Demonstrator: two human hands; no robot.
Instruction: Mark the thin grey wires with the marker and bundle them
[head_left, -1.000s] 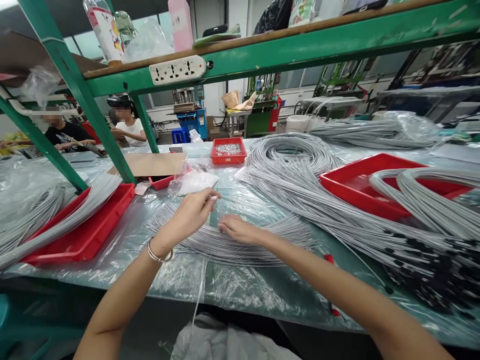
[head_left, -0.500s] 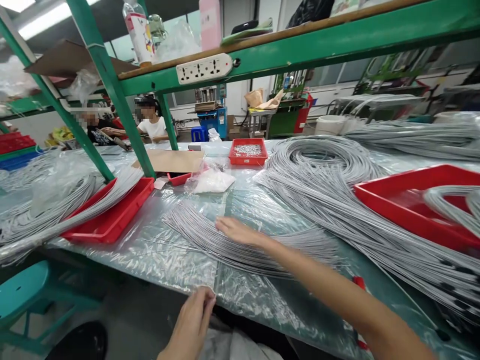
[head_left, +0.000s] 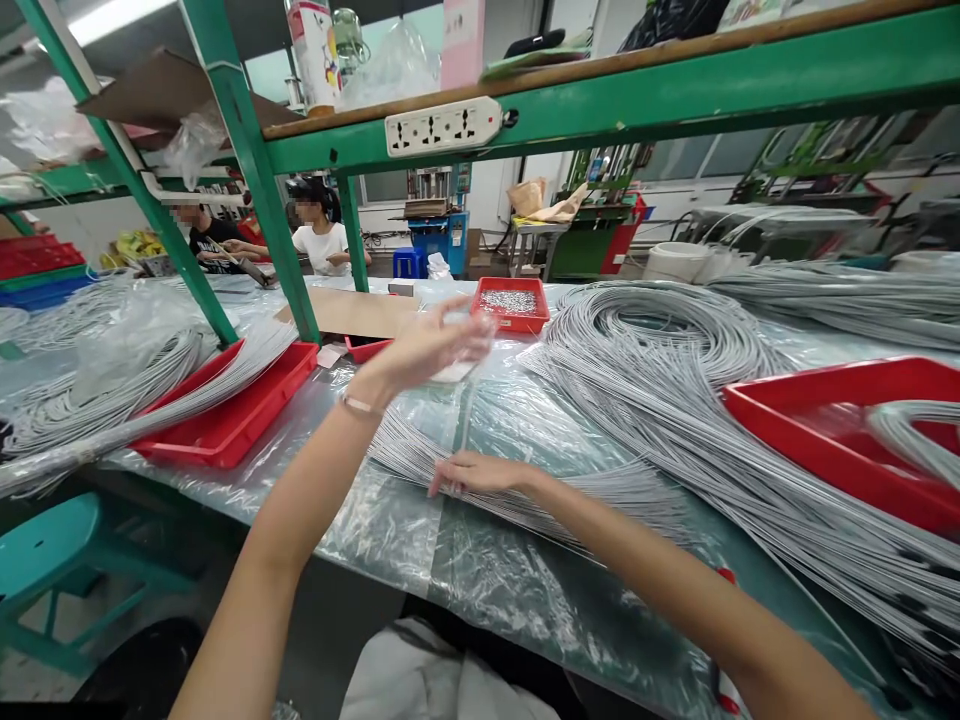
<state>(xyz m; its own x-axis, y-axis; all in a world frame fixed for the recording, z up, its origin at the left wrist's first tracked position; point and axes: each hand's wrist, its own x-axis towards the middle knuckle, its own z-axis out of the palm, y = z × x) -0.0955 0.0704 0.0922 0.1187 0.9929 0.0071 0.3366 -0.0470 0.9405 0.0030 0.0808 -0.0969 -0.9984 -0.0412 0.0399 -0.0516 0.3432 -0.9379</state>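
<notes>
A curved bundle of thin grey cables [head_left: 405, 447] lies on the plastic-covered table in front of me. My right hand [head_left: 480, 472] rests on its middle, the fingers curled down over cables at its near side. How many strands they hold is hidden. My left hand [head_left: 442, 345], blurred by motion, is raised beyond the bundle with thumb and fingers apart. Nothing shows in it. Just past its fingertips stands a small red tray [head_left: 510, 325] of tiny shiny metal pieces. Behind the left hand, a white bag [head_left: 456, 372] is mostly covered.
Coiled grey cables [head_left: 637, 335] spread across the right, beside a large red bin [head_left: 832, 440]. Another red bin [head_left: 225, 430] with cables stands left. A red-handled tool [head_left: 726, 690] lies beside my right forearm. A green shelf frame [head_left: 675, 95] crosses overhead. Two people sit beyond.
My left hand has risen from the table's near edge and reached forward toward the small red tray. My right hand, flat on the cables before, has curled its fingers toward the bundle's near side.
</notes>
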